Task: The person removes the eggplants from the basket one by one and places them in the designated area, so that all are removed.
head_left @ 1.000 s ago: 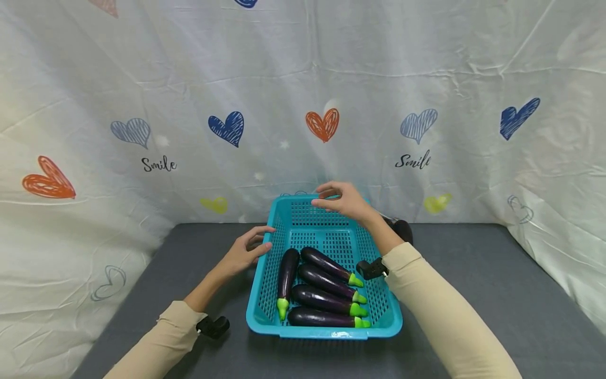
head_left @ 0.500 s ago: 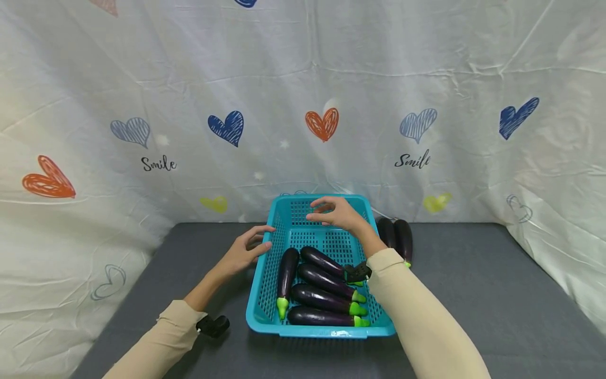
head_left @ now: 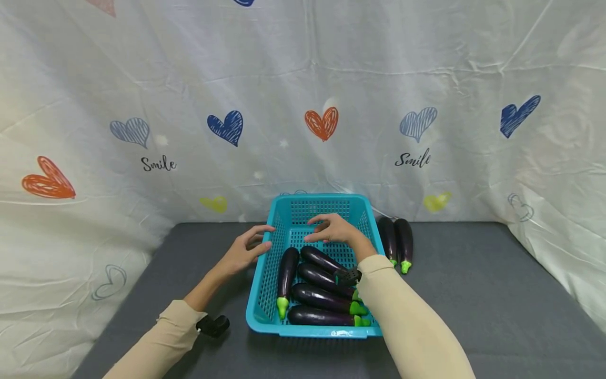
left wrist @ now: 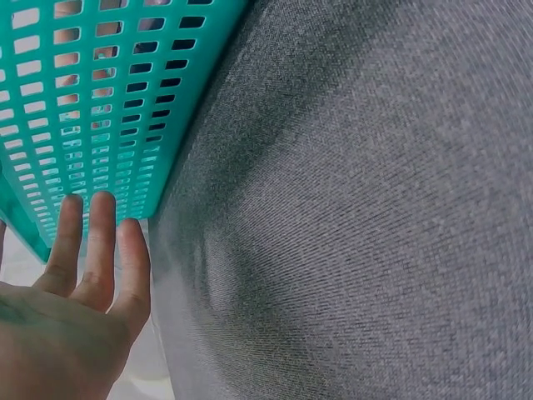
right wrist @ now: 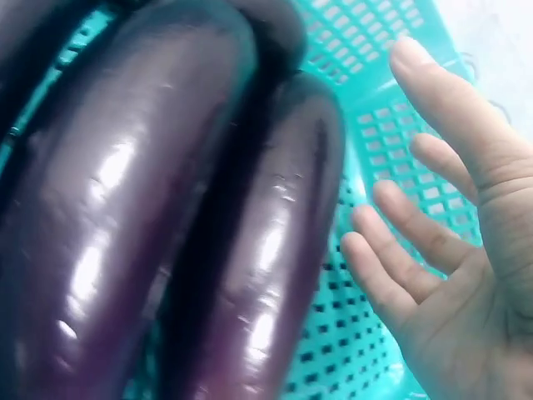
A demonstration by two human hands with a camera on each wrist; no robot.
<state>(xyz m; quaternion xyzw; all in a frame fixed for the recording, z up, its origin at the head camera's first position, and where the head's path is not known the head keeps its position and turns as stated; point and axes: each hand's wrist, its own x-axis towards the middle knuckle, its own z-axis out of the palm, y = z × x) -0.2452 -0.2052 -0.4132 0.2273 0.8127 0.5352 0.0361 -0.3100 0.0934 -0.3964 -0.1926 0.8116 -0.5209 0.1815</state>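
Observation:
A turquoise plastic basket (head_left: 267, 305) with slotted walls holds several dark purple eggplants (head_left: 319, 299) with green stem ends. One eggplant (head_left: 287, 273) lies lengthwise along the left wall; the others are stacked crosswise beside it. My left hand (head_left: 243, 252) rests at the basket's left rim, and its straight fingers (left wrist: 101, 250) show against the slotted side wall in the left wrist view. Over the middle of the basket, beyond the eggplants, hovers my right hand (head_left: 333, 230) with loosely bent fingers and nothing in them. The right sleeve covers part of the basket's right rim.
Two more eggplants (head_left: 404, 242) lie side by side on the dark grey tabletop (head_left: 454, 295), just right of the basket. Behind the table hangs a white cloth (head_left: 284, 79) printed with hearts.
My right hand has moved down and toward me, from the basket's far rim to over its middle. The eggplants on the right have come into fuller view. My left hand has stayed put.

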